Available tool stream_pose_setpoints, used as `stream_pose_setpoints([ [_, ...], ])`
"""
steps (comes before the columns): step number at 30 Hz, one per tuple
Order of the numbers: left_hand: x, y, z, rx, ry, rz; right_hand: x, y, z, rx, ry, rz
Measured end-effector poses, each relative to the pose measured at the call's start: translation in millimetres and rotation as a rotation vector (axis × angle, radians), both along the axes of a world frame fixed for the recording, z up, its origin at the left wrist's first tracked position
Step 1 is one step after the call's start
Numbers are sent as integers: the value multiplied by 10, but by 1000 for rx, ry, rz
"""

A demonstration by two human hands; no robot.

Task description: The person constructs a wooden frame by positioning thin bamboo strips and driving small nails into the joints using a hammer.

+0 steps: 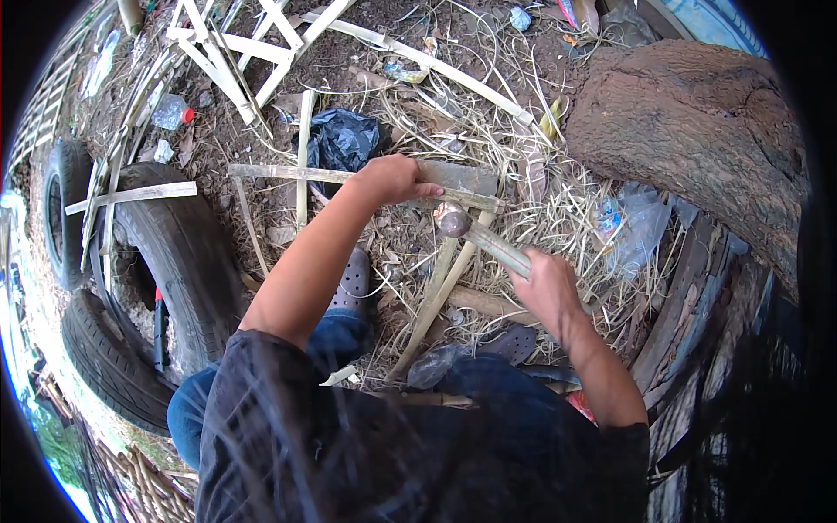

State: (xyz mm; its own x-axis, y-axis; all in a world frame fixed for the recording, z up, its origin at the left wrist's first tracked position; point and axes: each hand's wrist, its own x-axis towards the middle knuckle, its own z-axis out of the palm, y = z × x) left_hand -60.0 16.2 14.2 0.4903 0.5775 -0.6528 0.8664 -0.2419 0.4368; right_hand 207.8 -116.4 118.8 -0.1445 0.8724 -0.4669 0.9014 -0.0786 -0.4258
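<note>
The left hand (pixel 394 179) is closed around the handle of a broad knife (pixel 458 179), whose flat grey blade runs to the right from the fist and lies across a bamboo strip (pixel 279 173). That strip runs level from the left, over a tyre's (pixel 187 253) edge, toward the hand. The right hand (pixel 545 288) grips a hammer (pixel 488 242) by its pale shaft, fingers wrapped tight; the round dark head sits just below the blade, touching or nearly touching it, I cannot tell which.

Below the knife a split bamboo pole (pixel 436 301) slants down toward the person's knees, its upper end close under the hammer head. A grey perforated clog (pixel 353 281) shows beside the left forearm, and a second dark one (pixel 514 342) lies near the right wrist.

The ground is dry straw and shavings (pixel 558 209). A black plastic bag (pixel 344 138) lies just above the left hand, past the strip. White slats (pixel 235 48) criss-cross at the top left, with a plastic bottle with a red cap (pixel 172 112) near them. A thick log (pixel 697 131) fills the upper right, and a clear plastic bag (pixel 632 227) lies at its foot. A second tyre (pixel 109 366) lies at lower left
</note>
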Motion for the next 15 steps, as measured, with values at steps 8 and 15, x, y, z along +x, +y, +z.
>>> stream_pose_setpoints([
  [8, -19, 12, -52, 43, 33, 1, -68, 108, -49, 7, -110, 60],
  [15, -9, 30, -22, 53, 39, 8, -119, 86, -12, 39, -121, 112],
])
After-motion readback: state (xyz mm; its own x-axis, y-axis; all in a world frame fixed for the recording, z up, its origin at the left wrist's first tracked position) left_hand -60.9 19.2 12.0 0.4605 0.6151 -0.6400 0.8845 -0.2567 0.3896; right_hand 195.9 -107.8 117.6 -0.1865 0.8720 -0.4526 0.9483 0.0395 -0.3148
